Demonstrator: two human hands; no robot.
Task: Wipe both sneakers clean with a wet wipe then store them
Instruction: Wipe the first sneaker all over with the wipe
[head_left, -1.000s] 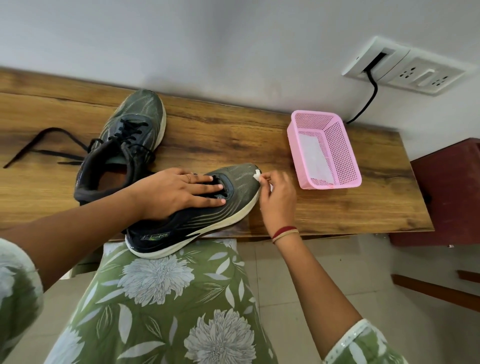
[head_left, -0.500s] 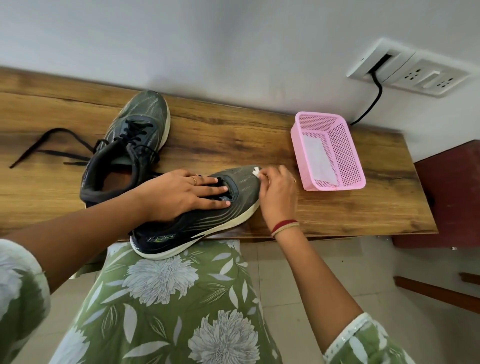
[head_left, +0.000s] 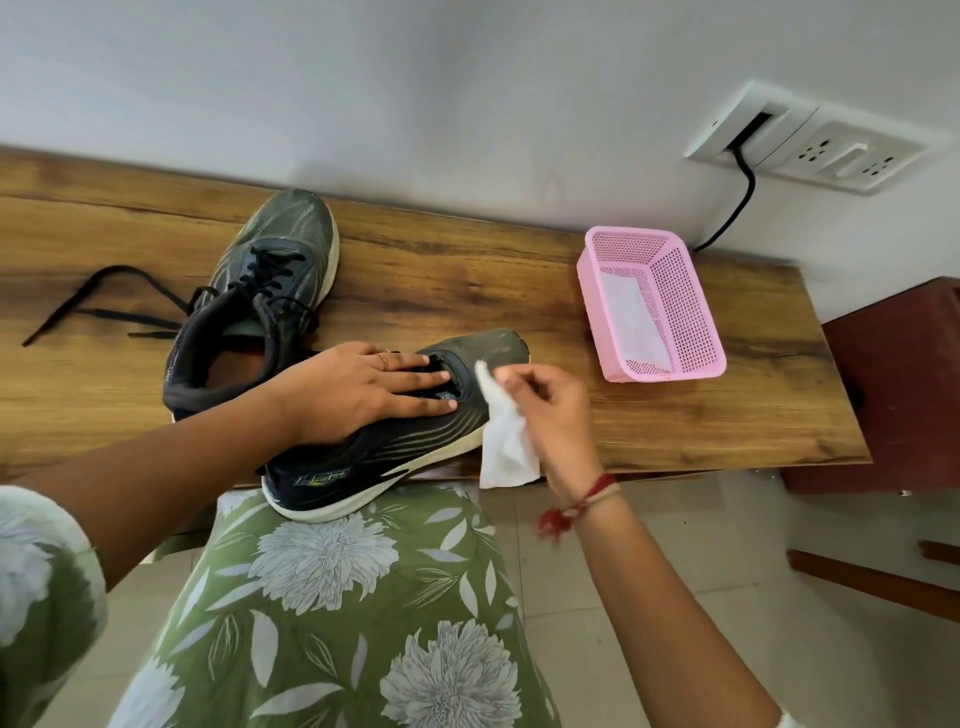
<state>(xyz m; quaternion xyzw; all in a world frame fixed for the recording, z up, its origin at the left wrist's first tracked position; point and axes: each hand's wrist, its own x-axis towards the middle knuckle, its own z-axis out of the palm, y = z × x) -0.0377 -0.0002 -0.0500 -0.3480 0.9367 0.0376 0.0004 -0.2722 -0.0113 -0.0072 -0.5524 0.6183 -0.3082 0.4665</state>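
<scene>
Wet wipe (head_left: 506, 441) pinched in right hand (head_left: 550, 410), beside sneaker (head_left: 395, 441) toe.

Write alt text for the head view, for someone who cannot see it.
A person's left hand presses flat on a dark sneaker overhanging the wooden table, while the right hand pinches a wet wipe beside its toe. A second sneaker and pink basket also sit there.
</scene>
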